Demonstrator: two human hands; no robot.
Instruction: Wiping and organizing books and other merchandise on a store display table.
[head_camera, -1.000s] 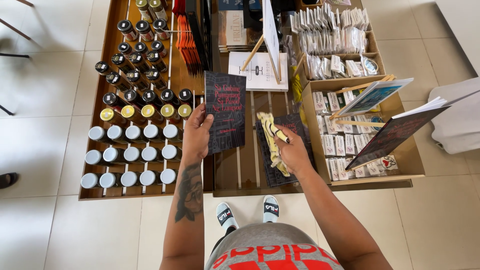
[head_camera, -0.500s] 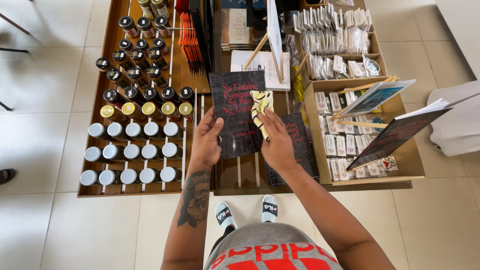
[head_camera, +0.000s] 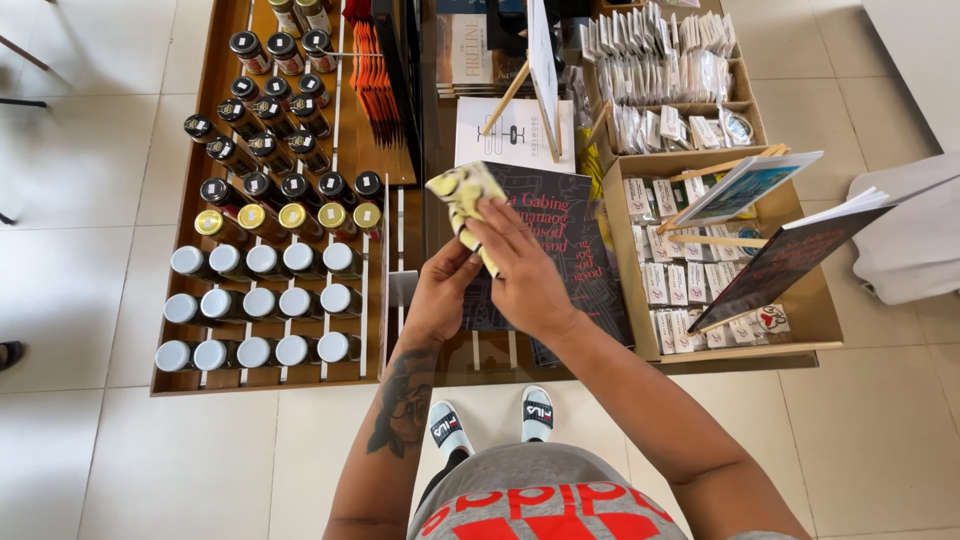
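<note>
My left hand (head_camera: 442, 292) grips the lower left edge of a dark card with red lettering (head_camera: 560, 225), held above the wooden display. My right hand (head_camera: 527, 268) presses a yellow patterned cloth (head_camera: 461, 192) against the card's face, and the cloth sticks out past the card's upper left corner. A second dark board (head_camera: 600, 305) lies beneath the card on the display, partly hidden by it and by my right forearm.
A wooden tray (head_camera: 168, 382) to the left holds rows of silver-lidded jars (head_camera: 262, 301), gold-lidded jars (head_camera: 292, 216) and black-lidded jars (head_camera: 262, 110). Orange packets (head_camera: 368, 70) stand behind. Boxes of sachets (head_camera: 672, 62) and small easel signs (head_camera: 748, 186) fill the right.
My left hand brought the dark card from the left to the middle. My right hand lifted the yellow cloth off the lying board and moved it onto the held card.
</note>
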